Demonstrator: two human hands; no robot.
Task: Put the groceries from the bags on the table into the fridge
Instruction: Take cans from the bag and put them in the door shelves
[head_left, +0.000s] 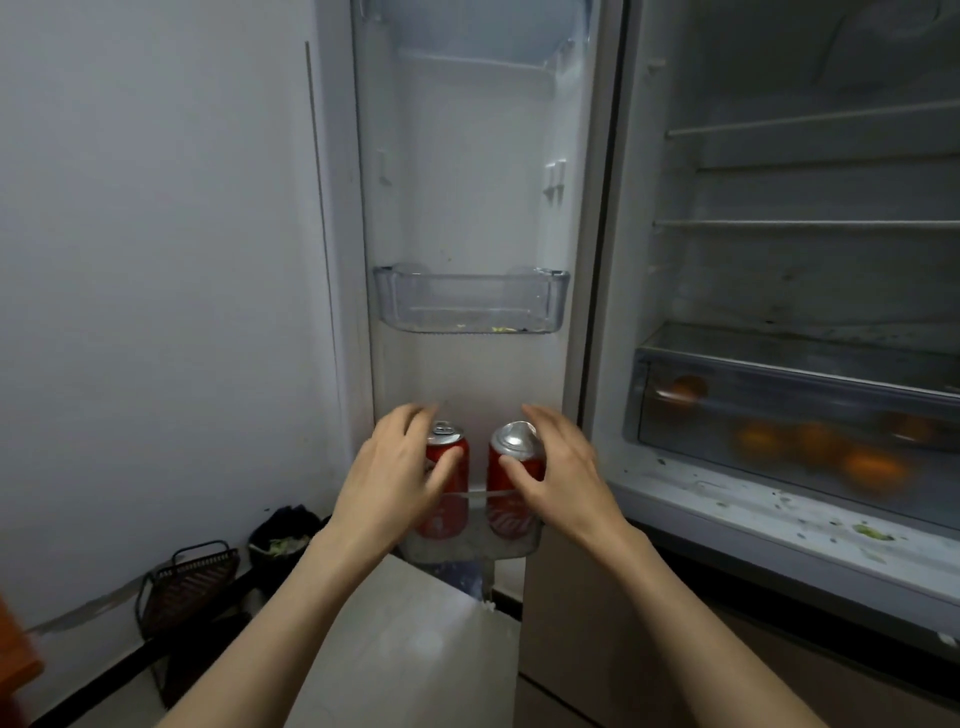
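Observation:
Two red soda cans stand side by side in the lowest clear bin (467, 548) of the open fridge door. My left hand (395, 467) holds the left can (445, 435), thumb across its front and fingers behind its top. My right hand (563, 467) holds the right can (514, 439) the same way, thumb on the red side and fingers over the rim. The right can tilts slightly; the left one looks upright. The lower halves of both cans show through the bin wall.
A clear door bin (470, 301) hangs above with only crumbs in it. On the right, the fridge interior has wire shelves (805, 223) and a crisper drawer (779, 384) holding oranges (872, 467). A black waste bin (283, 540) and a dark wire basket (189, 577) stand by the wall.

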